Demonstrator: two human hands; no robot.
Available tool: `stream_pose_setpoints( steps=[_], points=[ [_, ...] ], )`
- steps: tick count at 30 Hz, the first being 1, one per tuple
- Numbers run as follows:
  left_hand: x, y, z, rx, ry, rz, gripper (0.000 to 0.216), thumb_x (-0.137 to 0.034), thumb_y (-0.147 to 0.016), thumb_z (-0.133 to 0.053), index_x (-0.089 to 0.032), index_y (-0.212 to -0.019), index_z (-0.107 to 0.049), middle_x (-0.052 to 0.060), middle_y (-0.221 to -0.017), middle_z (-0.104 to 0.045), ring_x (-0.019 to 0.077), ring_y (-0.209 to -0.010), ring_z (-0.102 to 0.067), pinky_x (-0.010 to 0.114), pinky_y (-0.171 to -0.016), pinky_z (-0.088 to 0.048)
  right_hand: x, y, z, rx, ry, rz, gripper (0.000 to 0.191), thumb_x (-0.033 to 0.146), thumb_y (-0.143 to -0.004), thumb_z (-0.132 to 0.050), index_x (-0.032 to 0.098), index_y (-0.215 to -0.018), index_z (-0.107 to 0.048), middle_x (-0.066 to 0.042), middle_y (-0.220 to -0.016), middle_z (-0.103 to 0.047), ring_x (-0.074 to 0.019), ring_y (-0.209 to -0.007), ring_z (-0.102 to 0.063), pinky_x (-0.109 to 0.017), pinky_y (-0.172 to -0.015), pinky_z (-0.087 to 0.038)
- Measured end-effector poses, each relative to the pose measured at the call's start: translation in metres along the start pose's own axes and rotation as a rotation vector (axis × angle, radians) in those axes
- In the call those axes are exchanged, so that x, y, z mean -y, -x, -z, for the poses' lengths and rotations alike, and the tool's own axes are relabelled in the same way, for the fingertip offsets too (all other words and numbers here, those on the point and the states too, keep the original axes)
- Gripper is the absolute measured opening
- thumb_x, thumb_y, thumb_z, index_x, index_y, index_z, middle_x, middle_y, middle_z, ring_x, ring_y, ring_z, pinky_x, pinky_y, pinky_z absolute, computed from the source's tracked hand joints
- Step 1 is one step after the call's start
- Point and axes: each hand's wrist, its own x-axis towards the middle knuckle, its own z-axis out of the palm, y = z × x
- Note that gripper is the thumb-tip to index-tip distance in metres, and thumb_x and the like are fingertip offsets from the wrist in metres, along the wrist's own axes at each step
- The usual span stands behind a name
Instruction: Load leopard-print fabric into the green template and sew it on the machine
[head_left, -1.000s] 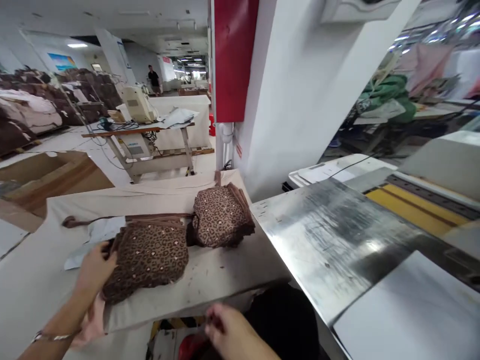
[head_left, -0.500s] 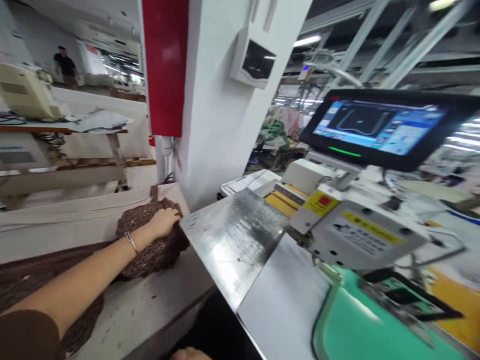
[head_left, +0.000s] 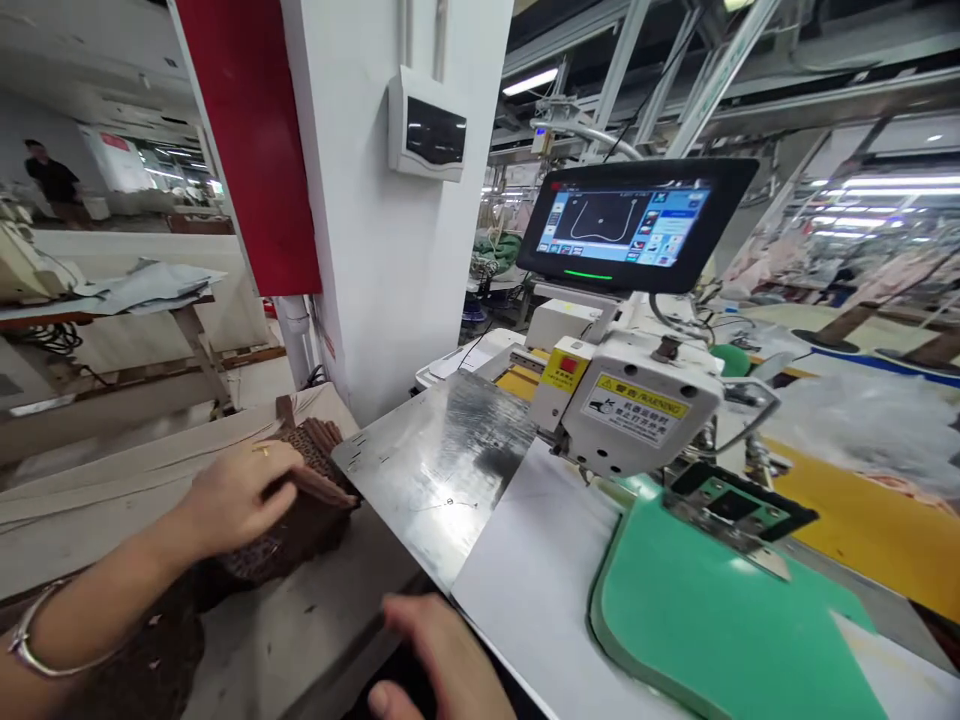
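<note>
My left hand (head_left: pixel 238 500), with a ring and a bracelet, reaches in from the left. It is closed on a folded edge of brown openwork fabric (head_left: pixel 319 525), the thumb beneath and the fingers above. The fabric lies bunched on a pale cloth-covered surface (head_left: pixel 247 640), and more of it shows under my forearm. My right hand (head_left: pixel 454 655) is at the bottom centre, thumb and index finger apart, holding nothing. It is beside the front edge of the shiny metal plate (head_left: pixel 442 470) and the white board (head_left: pixel 525 560).
On the right stands a sewing machine head (head_left: pixel 637 400) with a warning label and a lit screen (head_left: pixel 630 225). A green template (head_left: pixel 697 600) lies in front of it. A white column (head_left: pixel 375 250) rises behind the plate. A person (head_left: pixel 52 185) stands far left.
My left hand has gone from lying on top of the fabric bundle to gripping and lifting its edge. My right hand has come further into view. The camera view has turned right.
</note>
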Motion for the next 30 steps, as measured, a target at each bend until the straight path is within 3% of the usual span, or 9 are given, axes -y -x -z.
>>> stream_pose_setpoints(
  steps=[2, 4, 7, 10, 13, 18, 22, 26, 30],
  points=[
    [-0.049, -0.003, 0.011, 0.087, 0.06, -0.099, 0.014, -0.029, -0.088, -0.049, -0.023, -0.085, -0.062, -0.001, -0.077, -0.066, 0.0162, -0.07, -0.06, 0.028, -0.069, -0.041, 0.027, -0.011, 0.021, -0.231, -0.005, 0.099, 0.066, 0.041, -0.093, -0.062, 0.027, -0.152, -0.037, -0.011, -0.148, -0.05, -0.0277, -0.135, -0.049, -0.036, -0.114, -0.041],
    [-0.099, -0.011, 0.015, 0.175, 0.159, -0.212, 0.013, -0.027, -0.089, -0.048, -0.023, -0.081, -0.059, -0.003, -0.072, -0.064, 0.0136, -0.065, -0.058, 0.026, -0.065, -0.039, 0.053, -0.019, 0.049, -0.242, 0.019, 0.039, 0.064, 0.036, -0.092, -0.065, 0.023, -0.15, -0.041, -0.013, -0.149, -0.047, -0.0274, -0.136, -0.046, -0.038, -0.115, -0.04],
    [-0.163, -0.026, 0.012, 0.399, 0.409, -0.298, 0.012, -0.025, -0.09, -0.05, -0.026, -0.089, -0.062, -0.004, -0.08, -0.066, 0.0134, -0.071, -0.061, 0.022, -0.067, -0.042, 0.08, -0.007, 0.099, -0.127, -0.062, -0.149, 0.013, 0.029, -0.091, -0.062, 0.022, -0.099, -0.068, -0.004, -0.097, -0.067, -0.0178, -0.091, -0.062, -0.026, -0.081, -0.051],
    [-0.202, -0.038, -0.002, 0.672, 0.581, -0.265, 0.023, -0.023, -0.085, -0.057, -0.032, -0.105, -0.064, -0.005, -0.097, -0.071, 0.0155, -0.088, -0.066, 0.02, -0.076, -0.045, 0.09, 0.043, 0.145, -0.132, 0.011, -0.349, 0.017, 0.029, -0.089, -0.061, 0.021, -0.074, -0.061, 0.004, -0.07, -0.059, -0.0125, -0.069, -0.054, -0.021, -0.063, -0.041],
    [-0.22, -0.043, -0.026, 0.832, 0.615, -0.273, 0.02, -0.022, -0.083, -0.057, -0.032, -0.098, -0.068, -0.005, -0.098, -0.072, 0.0181, -0.093, -0.067, 0.02, -0.078, -0.046, 0.096, 0.116, 0.179, -0.274, 0.222, -0.427, 0.019, 0.034, -0.087, -0.063, 0.021, -0.073, -0.062, 0.003, -0.069, -0.062, -0.0132, -0.066, -0.055, -0.023, -0.062, -0.04],
    [-0.234, -0.047, -0.058, 0.878, 0.667, -0.327, 0.013, -0.034, -0.086, -0.058, -0.033, -0.09, -0.071, -0.003, -0.093, -0.073, 0.0204, -0.09, -0.065, 0.021, -0.079, -0.048, 0.12, 0.21, 0.205, -0.391, 0.275, -0.589, 0.014, 0.036, -0.089, -0.062, 0.027, -0.086, -0.072, 0.0, -0.079, -0.071, -0.0177, -0.074, -0.065, -0.025, -0.069, -0.049],
    [-0.257, -0.068, -0.079, 0.965, 0.716, -0.433, 0.019, -0.037, -0.09, -0.053, -0.032, -0.094, -0.071, 0.0, -0.097, -0.071, 0.0212, -0.093, -0.064, 0.024, -0.082, -0.048, 0.113, 0.229, 0.216, -0.495, 0.126, -0.713, 0.019, 0.041, -0.089, -0.061, 0.027, -0.091, -0.073, -0.002, -0.088, -0.071, -0.0204, -0.085, -0.064, -0.028, -0.077, -0.049],
    [-0.277, -0.08, -0.124, 0.998, 0.674, -0.344, 0.019, -0.034, -0.089, -0.05, -0.026, -0.086, -0.068, 0.002, -0.089, -0.069, 0.0217, -0.086, -0.065, 0.026, -0.075, -0.046, 0.053, 0.225, 0.217, -0.518, 0.096, -0.845, 0.02, 0.038, -0.084, -0.06, 0.021, -0.075, -0.062, 0.0, -0.072, -0.061, -0.018, -0.071, -0.056, -0.028, -0.066, -0.042],
    [-0.274, -0.073, -0.156, 0.981, 0.605, -0.22, 0.025, -0.041, -0.089, -0.047, -0.025, -0.088, -0.067, 0.002, -0.087, -0.07, 0.0228, -0.084, -0.065, 0.027, -0.072, -0.046, 0.004, 0.222, 0.205, -0.512, 0.31, -0.82, 0.015, 0.03, -0.086, -0.055, 0.021, -0.079, -0.063, -0.004, -0.083, -0.066, -0.0217, -0.083, -0.058, -0.033, -0.077, -0.044]
  ],
)
